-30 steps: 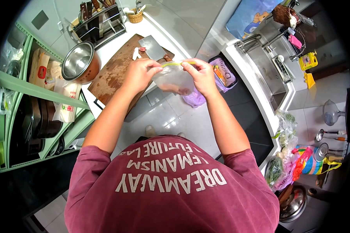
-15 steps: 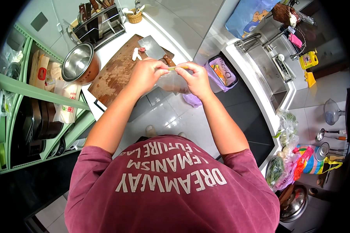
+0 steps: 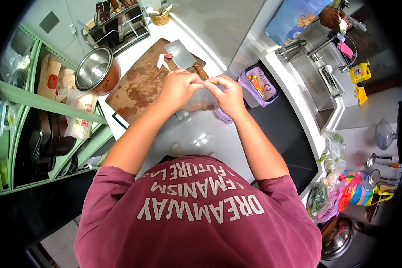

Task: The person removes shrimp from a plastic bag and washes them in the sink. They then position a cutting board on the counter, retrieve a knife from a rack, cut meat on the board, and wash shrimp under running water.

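Observation:
A clear plastic zip bag [image 3: 201,102] hangs between my hands, its yellow top strip pinched at both sides. My left hand [image 3: 178,90] grips the strip from the left with curled fingers. From the other side my right hand [image 3: 229,96] pinches it, and the two hands nearly touch. Something pinkish shows low in the bag, too unclear to name. Beyond my hands lies a worn wooden cutting board [image 3: 134,87]. On it rest a cleaver [image 3: 179,52] with a wooden handle, some white pieces [image 3: 161,61] and a small reddish piece [image 3: 168,56].
Left of the board stands a metal bowl [image 3: 95,71], with a knife rack [image 3: 120,33] behind. A bin [image 3: 270,87] lined with a purple bag is right of my hands. Farther right are a sink [image 3: 306,85] and bagged vegetables [image 3: 318,196]. Green shelving [image 3: 53,105] stands left.
The whole view has shifted slightly, with the surroundings a little lower and farther right. Both hands still grip the bag's top and have drawn slightly closer together.

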The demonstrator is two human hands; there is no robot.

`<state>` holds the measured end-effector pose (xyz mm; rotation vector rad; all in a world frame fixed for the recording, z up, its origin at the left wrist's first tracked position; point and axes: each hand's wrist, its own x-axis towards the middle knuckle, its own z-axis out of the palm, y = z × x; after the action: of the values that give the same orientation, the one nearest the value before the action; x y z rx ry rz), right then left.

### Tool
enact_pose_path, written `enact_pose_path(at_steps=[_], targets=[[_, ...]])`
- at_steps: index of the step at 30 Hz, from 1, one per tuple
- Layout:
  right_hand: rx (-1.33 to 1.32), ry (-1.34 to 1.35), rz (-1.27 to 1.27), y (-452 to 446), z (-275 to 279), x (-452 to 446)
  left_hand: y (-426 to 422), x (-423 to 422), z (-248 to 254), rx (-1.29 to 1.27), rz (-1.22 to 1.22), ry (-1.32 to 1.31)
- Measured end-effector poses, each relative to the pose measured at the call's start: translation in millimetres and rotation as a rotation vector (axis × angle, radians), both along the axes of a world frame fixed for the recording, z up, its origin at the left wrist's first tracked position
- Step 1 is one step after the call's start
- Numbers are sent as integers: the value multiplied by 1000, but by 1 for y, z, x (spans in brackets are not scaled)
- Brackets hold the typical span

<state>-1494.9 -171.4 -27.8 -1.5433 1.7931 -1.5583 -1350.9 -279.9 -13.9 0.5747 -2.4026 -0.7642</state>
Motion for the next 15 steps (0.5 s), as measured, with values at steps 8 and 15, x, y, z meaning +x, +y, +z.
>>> enact_pose_path(at_steps=[8,15], targets=[[-108,164,-67,0,0,-8,-14,10,3,-17,7,-132],[-105,-38,-53,-5,-8,-12,-25,22,-3,-17,50,-139]])
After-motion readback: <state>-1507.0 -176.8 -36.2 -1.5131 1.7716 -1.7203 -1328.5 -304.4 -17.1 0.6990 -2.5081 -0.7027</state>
